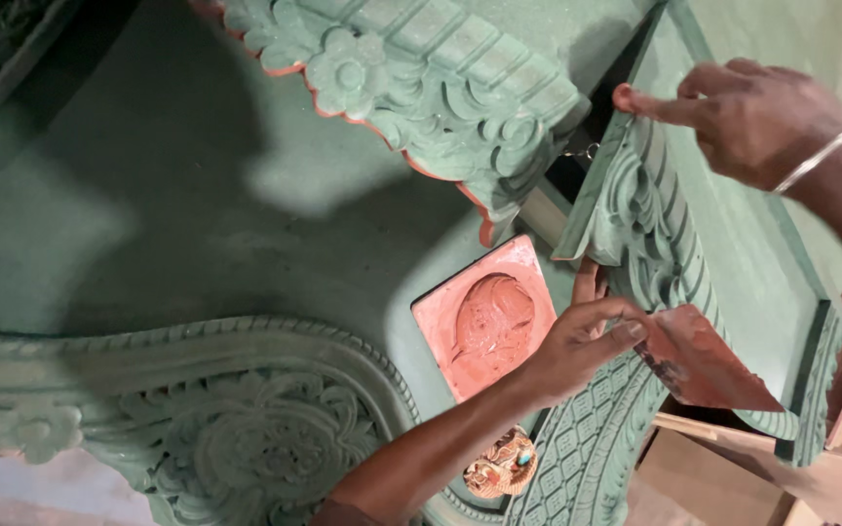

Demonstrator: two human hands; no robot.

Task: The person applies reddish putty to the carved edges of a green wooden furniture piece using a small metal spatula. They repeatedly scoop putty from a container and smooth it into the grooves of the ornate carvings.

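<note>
My left hand (582, 341) pinches a folded sheet of reddish-brown sandpaper (704, 362) against the lower part of a green carved panel (694, 234) with scroll and ribbed relief. My right hand (743, 112) rests on the panel's upper edge, forefinger stretched out along the rim, a thin metal bangle on the wrist. Just left of my left hand a bare orange-red square recess (484, 317) with an oval carved figure is set into the green surface.
A green carved corbel (421, 78) with flowers and orange edges hangs above. A carved arch (207, 409) with floral relief fills the lower left. A small painted ornament (501, 466) sits below my left forearm. Pale wooden framing (791, 468) shows at the lower right.
</note>
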